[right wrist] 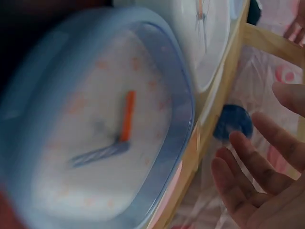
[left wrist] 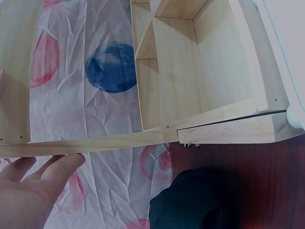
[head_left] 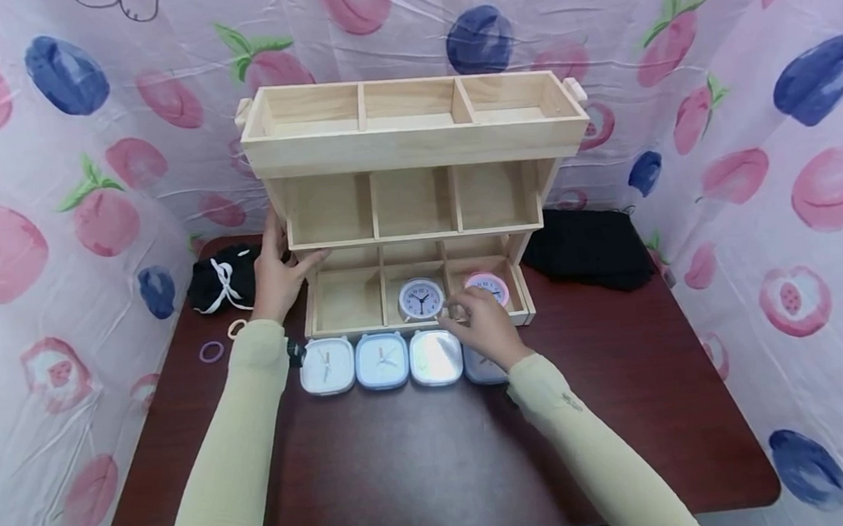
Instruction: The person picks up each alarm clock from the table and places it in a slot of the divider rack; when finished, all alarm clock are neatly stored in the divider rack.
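Observation:
A three-tier wooden organizer (head_left: 411, 148) stands opened out on the table. My left hand (head_left: 277, 280) is at its left side, thumb reaching below the middle tier; in the left wrist view its fingertips touch a wooden strip (left wrist: 109, 142). My right hand (head_left: 486, 328) hovers by the bottom tier's front edge, holding nothing, with fingers loosely bent. A pale round clock (head_left: 420, 299) is in the bottom middle compartment, and a pink round clock (head_left: 490, 286), partly hidden by that hand, in the right one. Below my right hand is a blue squarish clock (right wrist: 109, 129).
Along the organizer's front lie a white clock (head_left: 327, 366), a light blue clock (head_left: 381, 362) and another white clock (head_left: 436, 358). A black pouch (head_left: 205, 283), a purple ring (head_left: 211, 351) and a beige ring (head_left: 236, 328) are left; folded black cloth (head_left: 589, 250) lies right.

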Tool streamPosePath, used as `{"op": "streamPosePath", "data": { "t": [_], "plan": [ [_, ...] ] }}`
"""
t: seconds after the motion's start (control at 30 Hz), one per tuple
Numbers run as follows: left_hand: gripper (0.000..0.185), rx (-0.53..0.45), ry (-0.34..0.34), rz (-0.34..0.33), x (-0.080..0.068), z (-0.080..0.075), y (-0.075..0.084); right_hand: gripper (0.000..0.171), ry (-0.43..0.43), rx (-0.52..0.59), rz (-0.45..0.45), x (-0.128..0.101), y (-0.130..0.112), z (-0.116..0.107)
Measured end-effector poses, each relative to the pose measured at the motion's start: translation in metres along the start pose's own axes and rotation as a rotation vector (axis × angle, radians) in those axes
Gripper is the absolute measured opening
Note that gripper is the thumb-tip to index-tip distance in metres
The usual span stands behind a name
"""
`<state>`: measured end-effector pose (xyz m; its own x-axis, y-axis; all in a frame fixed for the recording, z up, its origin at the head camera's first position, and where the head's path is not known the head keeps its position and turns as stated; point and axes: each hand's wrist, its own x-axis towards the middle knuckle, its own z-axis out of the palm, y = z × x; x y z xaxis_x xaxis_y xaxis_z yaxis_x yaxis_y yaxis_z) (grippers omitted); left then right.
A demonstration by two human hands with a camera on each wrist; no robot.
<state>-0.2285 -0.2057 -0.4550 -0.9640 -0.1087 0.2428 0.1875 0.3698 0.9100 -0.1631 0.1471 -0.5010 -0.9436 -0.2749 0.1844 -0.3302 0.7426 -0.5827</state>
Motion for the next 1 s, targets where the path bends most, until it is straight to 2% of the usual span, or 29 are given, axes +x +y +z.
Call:
{"op": "streamPosePath", "data": {
  "t": [0.1, 0.2, 0.4, 0.6, 0.8, 1.0],
  "plan": [
    [0.109, -0.001, 0.002, -0.001, 0.0, 0.0, 0.001, 0.036, 0.059, 0.026, 0.012, -0.022, 0.007, -0.01],
    [0.109, -0.004, 0.0, 0.001, 0.001, 0.0, 0.001, 0.046, 0.073, 0.031, 0.049, -0.042, 0.015, -0.019],
    [0.11, -0.013, -0.004, -0.001, 0.0, 0.0, -0.001, 0.083, -0.011, 0.005, 0.134, -0.075, 0.034, -0.023],
    [0.109, -0.021, -0.001, -0.012, -0.001, 0.001, 0.0, 0.107, -0.069, 0.075, 0.169, -0.094, 0.046, -0.015],
    [0.108, -0.017, -0.004, -0.015, -0.001, 0.001, 0.0, 0.116, -0.088, 0.092, 0.169, -0.099, 0.054, -0.009],
    [0.109, -0.004, -0.003, -0.016, -0.001, 0.002, 0.002, 0.107, -0.1, 0.111, 0.134, -0.094, 0.06, -0.006]
  ]
}}
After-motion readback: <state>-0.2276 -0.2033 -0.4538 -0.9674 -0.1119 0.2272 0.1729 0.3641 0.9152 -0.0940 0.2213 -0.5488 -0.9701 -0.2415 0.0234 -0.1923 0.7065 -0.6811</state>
